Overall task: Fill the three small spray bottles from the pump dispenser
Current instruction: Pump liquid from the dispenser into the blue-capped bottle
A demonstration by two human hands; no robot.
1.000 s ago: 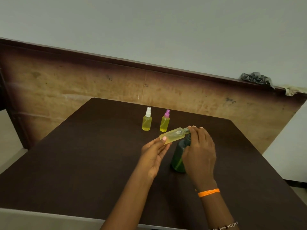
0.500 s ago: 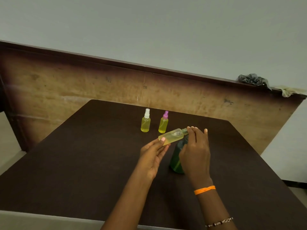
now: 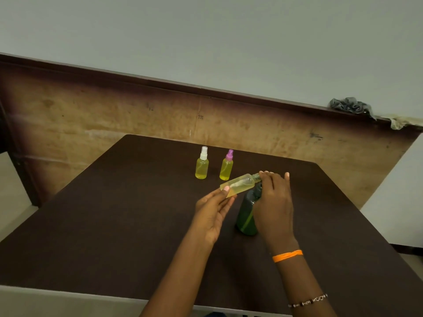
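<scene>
Fingers of the left hand (image 3: 212,211) pinch the base of a tilted clear spray bottle (image 3: 239,185) part-filled with yellow liquid, its neck held by the right hand (image 3: 273,202) curled over the dark green pump dispenser (image 3: 247,213). Two filled yellow bottles, white-capped (image 3: 202,164) and pink-capped (image 3: 226,167), stand upright behind on the dark table (image 3: 114,213).

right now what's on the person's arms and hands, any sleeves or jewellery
No sleeves: both forearms are bare as far as the frame shows. The right hand has an orange thread band at the wrist and a thin beaded bracelet further up the forearm. The left hand shows a pale pink thumbnail and no band or ring.
</scene>
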